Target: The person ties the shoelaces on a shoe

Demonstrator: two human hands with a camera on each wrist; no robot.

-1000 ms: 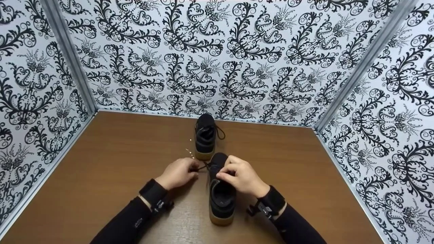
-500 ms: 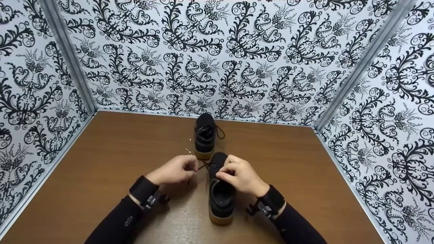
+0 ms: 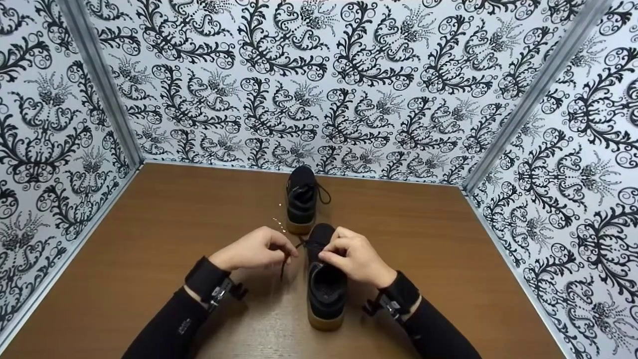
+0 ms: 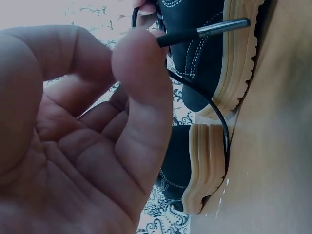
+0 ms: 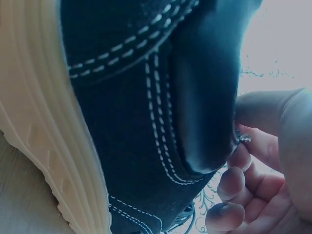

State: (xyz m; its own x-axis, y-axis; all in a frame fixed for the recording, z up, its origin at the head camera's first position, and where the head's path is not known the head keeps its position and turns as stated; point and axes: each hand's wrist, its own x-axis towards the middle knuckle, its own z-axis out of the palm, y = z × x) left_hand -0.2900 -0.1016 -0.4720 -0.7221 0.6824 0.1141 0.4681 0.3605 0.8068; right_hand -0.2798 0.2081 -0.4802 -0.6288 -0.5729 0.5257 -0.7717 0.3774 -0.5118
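A black shoe [image 3: 326, 309] with a tan sole stands on the table, toe pointing away from me. Left of it, my left hand [image 3: 259, 248] pinches a black shoelace [image 3: 282, 272] between thumb and fingers. The lace's metal tip [image 4: 224, 27] sticks out past the thumb in the left wrist view. My right hand [image 3: 359, 257] holds the shoe at the front of its opening. In the right wrist view its thumb and fingertips [image 5: 240, 157] meet at the upper edge of the white-stitched side [image 5: 126, 131], with something small and light between them.
A second black shoe [image 3: 301, 212] stands just beyond the first, a lace loop [image 3: 325, 194] at its right side. Small light specks [image 3: 279, 222] show on the brown table [image 3: 199, 209] nearby. Patterned walls [image 3: 309, 114] enclose the table at the back and both sides.
My left hand has shifted slightly left and away from me, its wrist now further from the shoe, and the lace end now hangs below its fingers. The right hand stays put.
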